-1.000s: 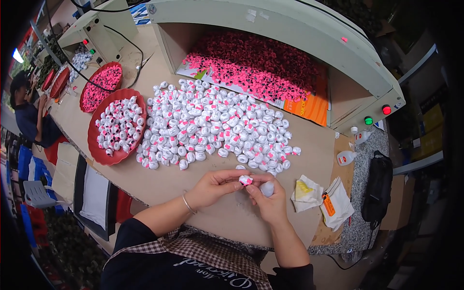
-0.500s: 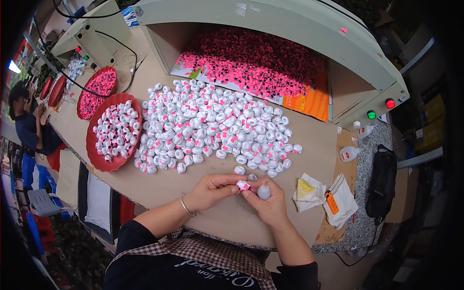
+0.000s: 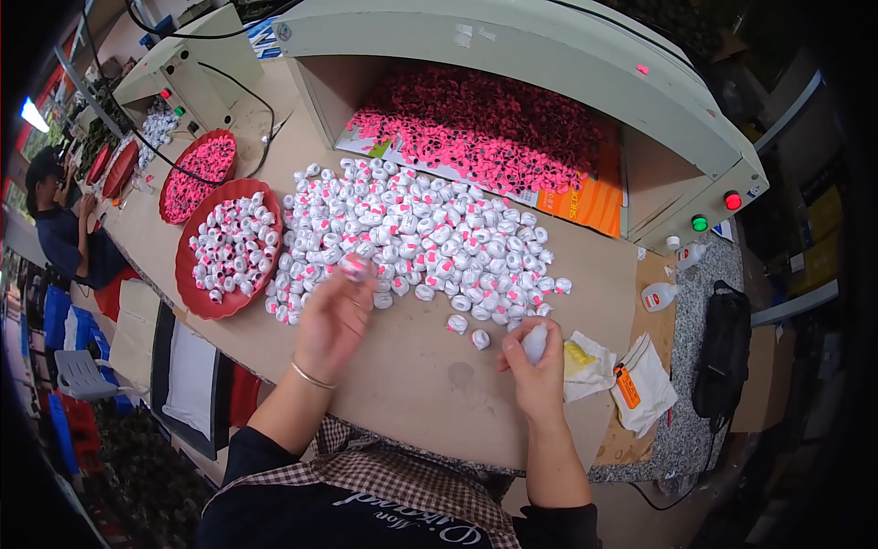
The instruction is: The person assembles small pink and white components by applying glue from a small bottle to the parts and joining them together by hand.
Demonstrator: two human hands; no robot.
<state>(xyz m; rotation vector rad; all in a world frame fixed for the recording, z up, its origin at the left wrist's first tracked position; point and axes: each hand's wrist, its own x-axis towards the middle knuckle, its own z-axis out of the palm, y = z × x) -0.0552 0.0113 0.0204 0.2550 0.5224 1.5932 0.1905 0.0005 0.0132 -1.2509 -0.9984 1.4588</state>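
Note:
My left hand [image 3: 334, 320] is stretched out to the left, and its fingertips hold a small white and pink piece [image 3: 354, 267] over the near edge of a big heap of such pieces [image 3: 416, 240]. My right hand [image 3: 533, 371] stays near the table's front, shut around a small white bottle [image 3: 534, 342] with its tip up. Two loose white pieces [image 3: 467, 331] lie on the tan table [image 3: 430, 384] between my hands.
A red tray [image 3: 197, 297] with several white pieces sits left of the heap; another red tray [image 3: 198, 165] holds pink bits. A grey machine hood [image 3: 549, 55] covers pink pieces at the back. Crumpled cloths [image 3: 617, 371], small bottles [image 3: 660, 295] and a black bag [image 3: 722, 352] lie to the right. Another person [image 3: 59, 229] sits far left.
My hands were together at the table's front over one piece. Now the left hand has swung out left toward the heap with the piece, and the right has drawn back with the bottle.

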